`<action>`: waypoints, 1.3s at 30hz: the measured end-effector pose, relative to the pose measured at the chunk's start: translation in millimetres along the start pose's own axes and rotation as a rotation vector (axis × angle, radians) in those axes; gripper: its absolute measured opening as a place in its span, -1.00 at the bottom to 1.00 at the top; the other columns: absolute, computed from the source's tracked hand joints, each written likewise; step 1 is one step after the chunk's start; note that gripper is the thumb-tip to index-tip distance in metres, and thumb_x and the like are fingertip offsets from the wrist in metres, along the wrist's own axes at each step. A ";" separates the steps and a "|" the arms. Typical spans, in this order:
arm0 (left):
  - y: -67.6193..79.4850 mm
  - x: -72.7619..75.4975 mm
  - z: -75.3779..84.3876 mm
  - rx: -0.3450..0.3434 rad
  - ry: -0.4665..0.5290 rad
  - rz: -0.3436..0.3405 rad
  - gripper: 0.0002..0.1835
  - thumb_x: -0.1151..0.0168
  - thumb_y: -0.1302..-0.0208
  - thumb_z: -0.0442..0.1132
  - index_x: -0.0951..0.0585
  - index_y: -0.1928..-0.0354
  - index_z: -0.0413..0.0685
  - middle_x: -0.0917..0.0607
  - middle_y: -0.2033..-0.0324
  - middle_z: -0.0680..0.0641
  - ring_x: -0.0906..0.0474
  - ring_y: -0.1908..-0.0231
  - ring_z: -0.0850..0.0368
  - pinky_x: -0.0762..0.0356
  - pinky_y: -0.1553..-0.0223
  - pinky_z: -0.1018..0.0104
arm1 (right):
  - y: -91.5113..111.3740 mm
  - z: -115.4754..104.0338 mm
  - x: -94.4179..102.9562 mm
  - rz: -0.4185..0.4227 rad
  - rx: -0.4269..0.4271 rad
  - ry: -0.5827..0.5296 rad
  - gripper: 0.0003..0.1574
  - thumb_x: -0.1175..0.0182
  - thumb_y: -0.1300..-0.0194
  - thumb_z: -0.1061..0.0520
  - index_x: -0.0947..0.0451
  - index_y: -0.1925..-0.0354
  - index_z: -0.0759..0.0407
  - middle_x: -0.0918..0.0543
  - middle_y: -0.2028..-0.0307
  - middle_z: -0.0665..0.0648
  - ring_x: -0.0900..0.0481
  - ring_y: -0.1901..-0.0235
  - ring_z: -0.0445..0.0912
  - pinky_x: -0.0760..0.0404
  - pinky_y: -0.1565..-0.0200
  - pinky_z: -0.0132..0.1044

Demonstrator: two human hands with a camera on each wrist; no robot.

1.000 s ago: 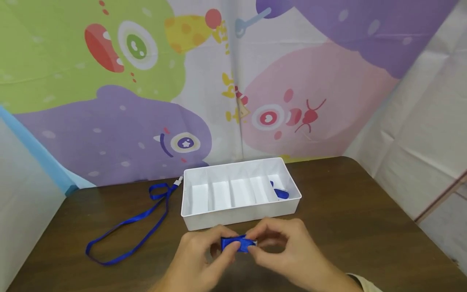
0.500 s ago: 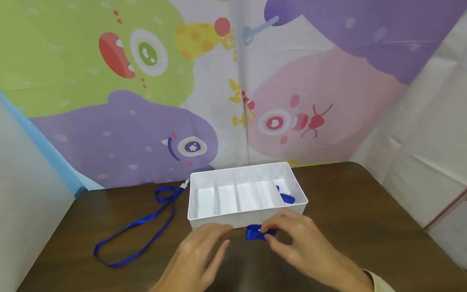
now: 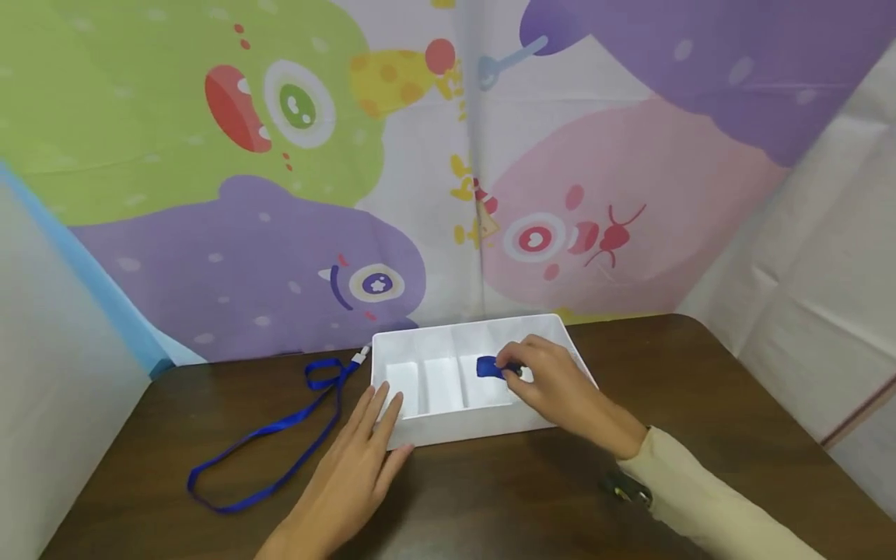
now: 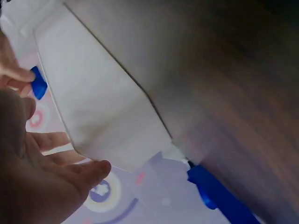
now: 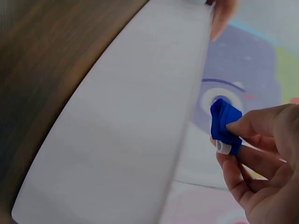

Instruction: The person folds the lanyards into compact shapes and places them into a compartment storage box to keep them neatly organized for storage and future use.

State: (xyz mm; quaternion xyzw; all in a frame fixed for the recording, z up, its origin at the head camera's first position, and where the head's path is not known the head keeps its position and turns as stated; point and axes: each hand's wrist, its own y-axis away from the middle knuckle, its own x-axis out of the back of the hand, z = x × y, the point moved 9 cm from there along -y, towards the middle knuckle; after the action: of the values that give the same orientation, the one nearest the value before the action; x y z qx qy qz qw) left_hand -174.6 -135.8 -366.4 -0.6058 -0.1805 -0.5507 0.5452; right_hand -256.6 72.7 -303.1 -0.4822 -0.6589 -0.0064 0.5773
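Nearest, on the dark wood-grain counter, here's the left hand at the tray, by its near left corner: fingers straight and spread, tips lapping the rim. Looks like a steadying touch, so the tray can't skid. And that tray's a long, shallow white oblong, smooth as plastic, its thin dividers making a row of narrow compartments.

A pale, softly creased sleeve leads up to the right hand, and there's the action! Thumb and fingers pinch a folded blue strap over the tray, right of its middle; which compartment is directly below, I can't tell. The right wrist view has the tight grip, probably there to stop those layers springing open: flat, smooth woven ribbon doubled into a stubby packet, a hard white fitting poking out of one end.

Off to the left lies a loose lanyard, well apart from the right hand, one long, slack loop and one small curl, its white clip just beside the tray. Farthest back, a wrinkled cartoon-print sheet hangs behind everything.
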 end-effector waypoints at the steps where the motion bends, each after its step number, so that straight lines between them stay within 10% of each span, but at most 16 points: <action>1: -1.8 -1.1 -3.6 0.027 0.030 -0.009 -0.38 -0.09 -0.50 0.00 -0.34 -0.42 -0.24 -0.24 -0.45 -0.30 -0.09 -0.46 -0.23 -0.32 -0.29 -0.16 | -3.4 1.8 -5.2 -0.015 0.013 0.008 -0.83 -0.38 -0.12 0.37 -0.66 0.29 0.20 -0.63 0.39 0.04 -0.55 0.37 -0.12 -0.61 0.27 -0.24; 9: -7.6 -2.8 -27.8 0.127 0.173 -0.005 -0.52 -0.11 -0.50 -0.18 -0.44 -0.32 -0.31 -0.31 -0.42 -0.25 -0.39 -0.31 -0.16 -0.49 -0.17 -0.02 | -21.7 5.6 -41.4 -0.181 0.044 0.049 -0.87 -0.36 -0.18 0.31 -0.66 0.27 0.16 -0.63 0.38 0.05 -0.49 0.36 -0.16 -0.60 0.26 -0.28; 21: -9.4 6.5 -30.4 0.070 0.198 0.074 -0.78 -0.25 -0.37 -0.34 -0.70 0.01 -0.27 -0.28 -0.40 -0.38 -0.39 -0.29 -0.26 -0.54 -0.10 -0.02 | -29.1 18.0 -54.5 -0.275 0.005 0.114 -0.86 -0.39 -0.19 0.27 -0.68 0.24 0.15 -0.64 0.37 0.04 -0.48 0.38 -0.16 -0.60 0.22 -0.31; 30: -11.3 10.6 -22.8 0.034 0.219 0.043 -0.92 -0.37 -0.28 -0.29 -0.76 0.25 -0.15 -0.45 -0.30 -0.36 -0.43 -0.28 -0.24 -0.51 -0.14 -0.01 | -29.3 14.8 -67.6 -0.301 0.189 0.257 -0.84 -0.41 -0.02 0.31 -0.67 0.48 0.07 -0.65 0.52 -0.03 -0.53 0.37 -0.08 -0.45 -0.03 -0.05; 39: -8.8 10.4 -33.8 0.061 0.297 0.019 -0.53 -0.39 -0.27 -0.22 -0.59 -0.14 -0.34 -0.46 -0.28 -0.36 -0.44 -0.26 -0.22 -0.48 -0.16 -0.02 | -31.3 13.7 -87.5 -0.440 0.239 0.169 -0.75 -0.37 0.07 0.39 -0.63 0.62 0.04 -0.61 0.64 -0.13 -0.49 0.55 -0.19 -0.52 0.19 -0.18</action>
State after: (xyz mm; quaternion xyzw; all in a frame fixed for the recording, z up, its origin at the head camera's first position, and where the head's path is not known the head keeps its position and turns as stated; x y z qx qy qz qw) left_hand -194.4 -165.8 -360.2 -0.5025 -0.1088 -0.6231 0.5893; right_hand -298.6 8.8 -357.7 -0.2535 -0.6933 -0.0943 0.6679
